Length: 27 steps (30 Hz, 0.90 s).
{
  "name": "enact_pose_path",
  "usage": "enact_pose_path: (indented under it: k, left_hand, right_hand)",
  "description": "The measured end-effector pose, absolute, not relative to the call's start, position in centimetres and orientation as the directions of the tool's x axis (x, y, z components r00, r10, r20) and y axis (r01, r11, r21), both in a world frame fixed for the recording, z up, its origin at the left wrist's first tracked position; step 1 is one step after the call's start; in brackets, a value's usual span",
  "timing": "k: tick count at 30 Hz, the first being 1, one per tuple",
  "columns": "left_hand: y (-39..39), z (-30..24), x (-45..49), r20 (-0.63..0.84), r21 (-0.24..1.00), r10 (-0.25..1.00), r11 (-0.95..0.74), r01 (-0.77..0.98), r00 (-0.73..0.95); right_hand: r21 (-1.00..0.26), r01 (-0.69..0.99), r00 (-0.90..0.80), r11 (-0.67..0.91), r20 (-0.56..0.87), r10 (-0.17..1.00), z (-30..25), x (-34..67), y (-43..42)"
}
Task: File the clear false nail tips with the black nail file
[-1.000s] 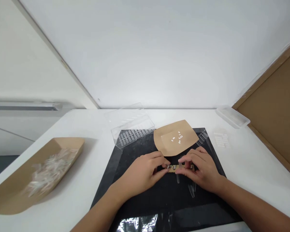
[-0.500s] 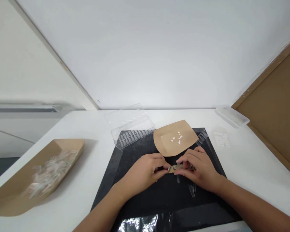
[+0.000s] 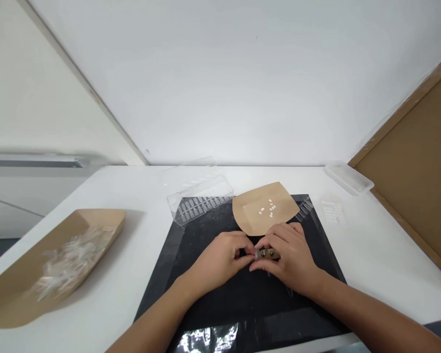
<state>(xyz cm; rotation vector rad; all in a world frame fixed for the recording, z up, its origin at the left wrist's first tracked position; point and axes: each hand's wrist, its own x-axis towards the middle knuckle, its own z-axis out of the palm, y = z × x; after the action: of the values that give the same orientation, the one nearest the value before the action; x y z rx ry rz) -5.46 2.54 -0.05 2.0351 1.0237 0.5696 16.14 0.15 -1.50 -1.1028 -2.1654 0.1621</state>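
Both hands meet over the black mat (image 3: 206, 304) in the middle of the white table. My left hand (image 3: 220, 260) pinches the left end of a small tan strip with metal studs (image 3: 267, 253). My right hand (image 3: 288, 257) curls its fingers over the strip's right part and covers most of it. Clear plastic nail tips (image 3: 289, 292) lie on the mat under my right wrist, mostly hidden. Just beyond the hands rests a brown paper dish (image 3: 264, 213) holding several small white pieces (image 3: 267, 210).
A clear plastic box of nail tips (image 3: 200, 198) sits at the mat's far left corner. A brown paper tray of clear tips (image 3: 55, 264) is at the left. A clear lid (image 3: 347, 177) and a corkboard (image 3: 415, 166) stand at the right. Shiny film (image 3: 209, 339) lies at the near edge.
My right hand has slid left along the strip toward my left hand, so less of the strip shows. The view has shifted slightly.
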Motion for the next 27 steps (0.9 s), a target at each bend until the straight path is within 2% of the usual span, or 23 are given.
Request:
enact_pose_path:
  k: [5, 12, 21, 24, 27]
  left_hand:
    - [2.58, 0.04, -5.55, 0.029, 0.809, 0.816, -0.358, 0.466, 0.577]
    - [2.82, -0.2, -6.01, -0.022, 0.824, 0.813, -0.315, 0.472, 0.582]
    - [2.67, 0.0, -5.6, -0.018, 0.829, 0.813, -0.314, 0.463, 0.582]
    - [2.63, -0.19, -5.57, -0.032, 0.852, 0.823, -0.274, 0.445, 0.568]
    - [2.59, -0.32, -5.58, -0.119, 0.871, 0.825, -0.181, 0.457, 0.553]
  right_hand:
    - [-0.324, 0.689, -0.458, 0.648, 0.498, 0.736, -1.42, 16.23, 0.27]
    - [-0.306, 0.663, -0.49, 0.683, 0.512, 0.705, -1.62, 16.15, 0.4]
    - [-0.28, 0.619, -0.542, 0.734, 0.523, 0.658, -1.2, 16.42, 0.67]
    - [-0.258, 0.621, -0.555, 0.74, 0.523, 0.647, -1.18, 16.55, 0.75]
    - [-0.246, 0.62, -0.567, 0.745, 0.515, 0.642, -1.2, 16.62, 0.83]
